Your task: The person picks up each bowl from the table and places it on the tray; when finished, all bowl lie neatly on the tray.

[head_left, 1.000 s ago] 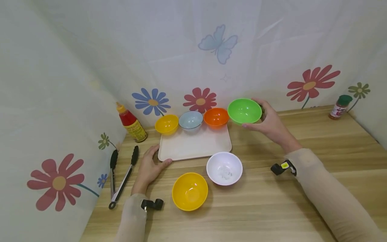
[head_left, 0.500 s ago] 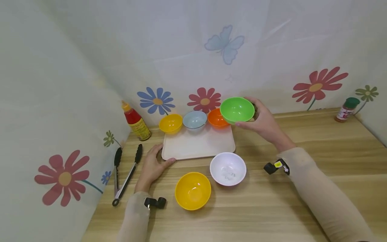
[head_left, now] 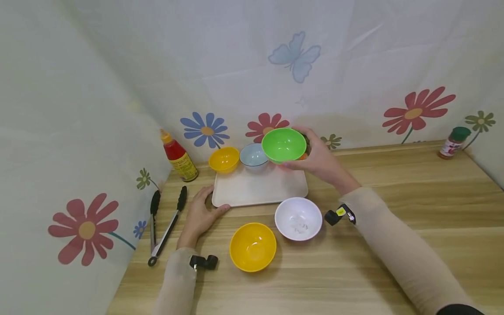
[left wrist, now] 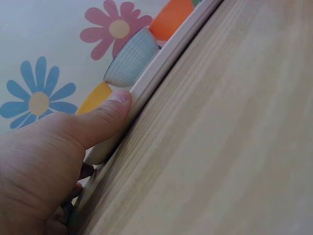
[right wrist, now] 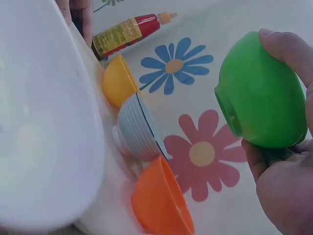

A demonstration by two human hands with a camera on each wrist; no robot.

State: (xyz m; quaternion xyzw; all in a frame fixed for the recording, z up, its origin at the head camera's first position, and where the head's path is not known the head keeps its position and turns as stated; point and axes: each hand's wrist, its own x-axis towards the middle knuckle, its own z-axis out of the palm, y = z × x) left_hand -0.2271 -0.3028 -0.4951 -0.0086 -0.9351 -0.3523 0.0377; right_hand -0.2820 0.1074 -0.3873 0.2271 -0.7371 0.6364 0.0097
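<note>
My right hand holds a green bowl by its rim and side, raised over the tray's back right. The right wrist view shows the green bowl between thumb and fingers, its foot clear of any surface. Behind it, mostly hidden from the head camera, is an orange bowl. A light blue bowl and a small yellow bowl stand along the back of the white tray. My left hand grips that tray's front left corner, thumb against the front edge.
A white bowl with a little whitish material inside and a larger yellow bowl sit before the tray. Black-tipped tongs and a red sauce bottle are at left. A green-capped jar stands far right.
My right hand has carried the green bowl leftward, from right of the orange bowl to in front of it. The left hand stays at the tray corner. The head view has shifted slightly.
</note>
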